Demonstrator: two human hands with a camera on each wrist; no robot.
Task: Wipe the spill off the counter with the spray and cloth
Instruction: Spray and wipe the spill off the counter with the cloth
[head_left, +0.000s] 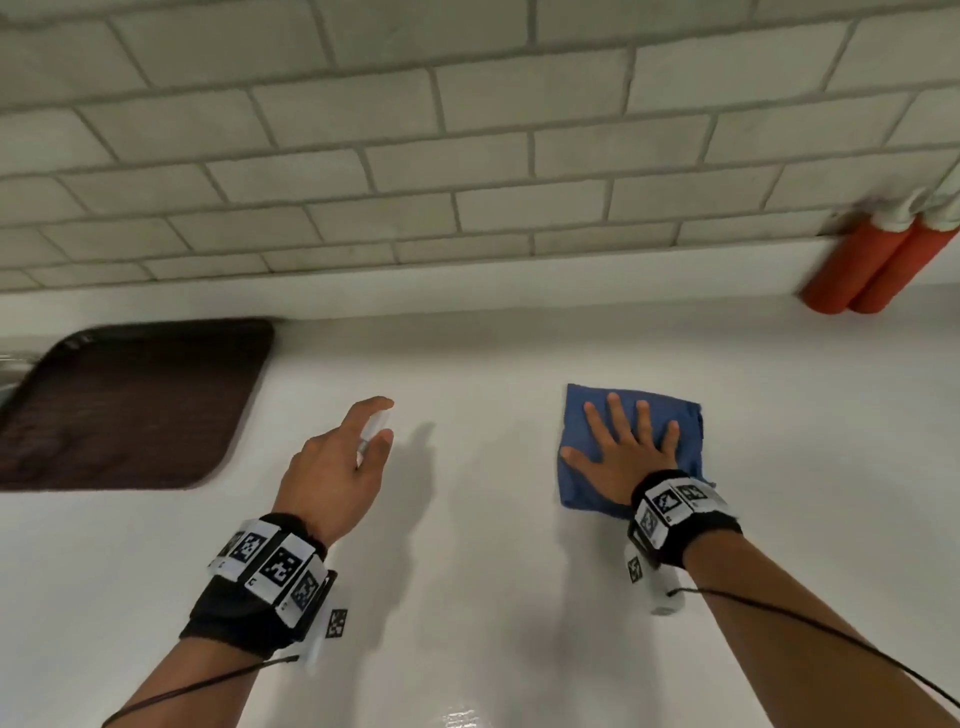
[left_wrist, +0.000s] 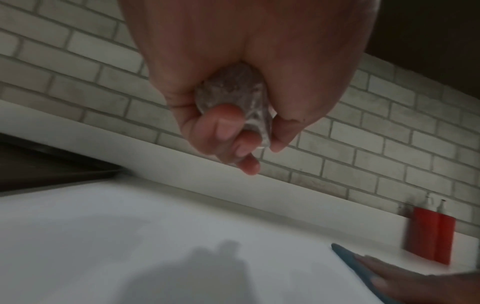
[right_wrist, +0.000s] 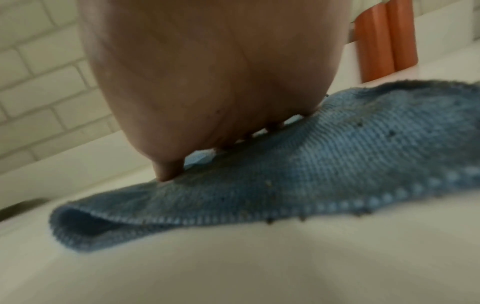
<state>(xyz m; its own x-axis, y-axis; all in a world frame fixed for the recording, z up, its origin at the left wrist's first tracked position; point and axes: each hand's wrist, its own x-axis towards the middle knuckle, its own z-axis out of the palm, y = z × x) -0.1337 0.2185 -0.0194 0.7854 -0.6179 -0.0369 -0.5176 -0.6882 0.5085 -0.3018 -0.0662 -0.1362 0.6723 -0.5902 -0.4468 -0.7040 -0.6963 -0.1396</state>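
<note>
Wiping looks underway, not finished. Right hand (head_left: 621, 457) lies flat on the blue cloth (head_left: 670, 415), fingers (head_left: 615, 410) straight and spread, pressing it onto the white bench (head_left: 467, 597); nothing gripped, just palm-down pressure. Right wrist view confirms this: the cloth is folded over on itself, lying on the bench, with dark specks on its weave, so it has likely picked something up already. Left hand (head_left: 337, 467) sits left of the cloth, well apart from it, fingers curled round a small clear spray bottle (head_left: 375, 423); left wrist view shows the bottle's base enclosed in the fist, held clear above the bench. No visible spill anywhere around the cloth in the head view; a slight sheen on the bench nearer the person than the cloth could be wet residue, can't tell. Judgement: spraying is probably done or nearly so, wipe pass mid-way. Left: finish passes over the area left of the cloth, check for streaks, put bottle down. Brown mat (head_left: 130, 405) sits far left of the cloth, two orange bottles (head_left: 872, 270) behind and right of it, against the tiled wall.
</note>
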